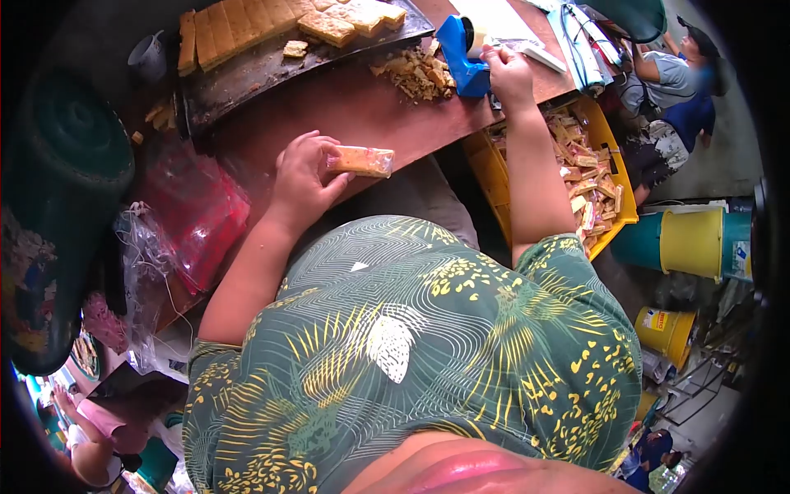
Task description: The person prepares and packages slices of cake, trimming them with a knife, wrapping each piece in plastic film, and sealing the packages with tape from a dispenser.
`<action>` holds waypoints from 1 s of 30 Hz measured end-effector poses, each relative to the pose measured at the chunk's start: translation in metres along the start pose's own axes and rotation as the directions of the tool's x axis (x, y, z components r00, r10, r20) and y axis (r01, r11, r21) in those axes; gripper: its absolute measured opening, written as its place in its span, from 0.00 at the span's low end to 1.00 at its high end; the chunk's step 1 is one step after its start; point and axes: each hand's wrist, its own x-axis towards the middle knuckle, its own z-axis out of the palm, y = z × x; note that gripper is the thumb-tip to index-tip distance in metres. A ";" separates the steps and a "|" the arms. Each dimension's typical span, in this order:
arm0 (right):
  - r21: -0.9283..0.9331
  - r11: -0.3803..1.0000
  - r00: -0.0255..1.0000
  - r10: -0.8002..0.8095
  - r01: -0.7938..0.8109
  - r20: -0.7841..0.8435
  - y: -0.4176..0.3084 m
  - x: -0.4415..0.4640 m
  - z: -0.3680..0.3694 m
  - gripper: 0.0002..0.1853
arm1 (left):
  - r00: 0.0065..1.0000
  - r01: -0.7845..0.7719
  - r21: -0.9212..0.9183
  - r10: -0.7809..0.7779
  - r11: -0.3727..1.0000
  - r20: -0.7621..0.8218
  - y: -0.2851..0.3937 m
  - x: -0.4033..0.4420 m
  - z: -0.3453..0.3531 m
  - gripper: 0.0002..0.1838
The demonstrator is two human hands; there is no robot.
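Note:
My left hand [306, 183] is closed around one end of a wrapped cake bar [362, 161], a yellowish slice in clear film. It holds the bar over the front edge of the brown table [329, 111]. At the far right of the table, the closed fingers of my right hand [508, 76] are at a blue tape dispenser [463, 59], beside its roll. What those fingers pinch is too small to make out. Loose cake crumbs and broken pieces [417, 74] lie just left of the dispenser.
A dark baking tray [247, 92] bears rows of cut cake slices [255, 29]. Under my right forearm stands a yellow crate [619, 185] full of wrapped bars. Red plastic bags [193, 206] lie at the left. Stacked buckets [691, 241] and other people are farther off.

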 end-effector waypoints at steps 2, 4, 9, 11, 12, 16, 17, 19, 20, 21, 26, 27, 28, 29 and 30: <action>-0.380 0.852 0.879 -0.447 0.360 -0.170 -0.033 -0.026 0.002 0.19 | 0.999 -0.029 -0.065 0.026 0.997 -0.041 -0.001 -0.001 -0.002 0.21; -0.485 0.771 0.838 -0.530 0.413 -0.131 -0.021 -0.044 -0.003 0.17 | 0.997 -0.038 -0.133 0.029 0.990 -0.071 -0.002 -0.003 -0.002 0.20; -0.452 0.856 0.955 -0.296 0.250 -0.032 0.033 -0.059 -0.015 0.13 | 0.991 -0.099 -0.217 0.076 0.971 -0.111 0.001 -0.001 -0.004 0.18; -0.206 0.956 0.977 -0.191 0.207 0.094 -0.012 -0.077 -0.004 0.12 | 0.987 -0.129 -0.226 0.102 0.965 -0.127 0.005 -0.001 -0.005 0.19; 0.001 0.997 0.961 -0.077 0.080 0.264 -0.035 -0.085 0.007 0.13 | 0.985 -0.135 -0.199 0.110 0.971 -0.130 0.006 -0.003 -0.005 0.19; 0.207 0.960 0.639 -0.281 0.190 0.716 -0.136 -0.130 0.061 0.14 | 0.968 -0.209 -0.125 0.187 0.970 -0.167 0.009 -0.002 -0.004 0.19; 0.218 0.944 0.561 -0.322 0.246 0.762 -0.155 -0.141 0.073 0.14 | 0.960 -0.235 -0.113 0.213 0.965 -0.180 0.010 -0.002 -0.004 0.19; 0.130 0.919 0.508 -0.319 0.372 0.800 -0.170 -0.152 0.088 0.18 | 0.956 -0.228 -0.072 0.210 0.971 -0.203 0.013 -0.004 -0.007 0.18; 0.033 0.869 0.497 -0.313 0.493 0.809 -0.169 -0.149 0.092 0.19 | 0.954 -0.230 -0.057 0.214 0.971 -0.212 0.014 -0.005 -0.007 0.18; -0.039 0.865 0.513 -0.260 0.501 0.818 -0.163 -0.145 0.094 0.20 | 0.963 -0.206 -0.053 0.193 0.977 -0.189 0.015 -0.006 -0.007 0.18; -0.208 0.827 0.661 -0.239 0.523 0.711 -0.119 -0.137 0.064 0.22 | 0.985 -0.138 -0.118 0.124 0.983 -0.123 0.015 -0.006 -0.002 0.21; -0.079 0.765 0.655 -0.488 0.639 0.577 -0.103 -0.143 0.065 0.20 | 0.981 -0.155 -0.113 0.139 0.981 -0.135 0.014 -0.006 0.000 0.22; 0.076 0.755 0.583 -0.562 0.651 0.587 -0.102 -0.148 0.060 0.18 | 0.980 -0.174 -0.150 0.157 0.973 -0.121 0.015 -0.002 0.004 0.22; 0.087 0.747 0.543 -0.553 0.659 0.632 -0.097 -0.157 0.061 0.17 | 0.980 -0.185 -0.182 0.167 0.966 -0.109 0.016 -0.001 0.005 0.21; 0.104 0.737 0.498 -0.546 0.667 0.674 -0.092 -0.165 0.063 0.17 | 0.980 -0.193 -0.209 0.176 0.959 -0.098 0.017 0.000 0.005 0.21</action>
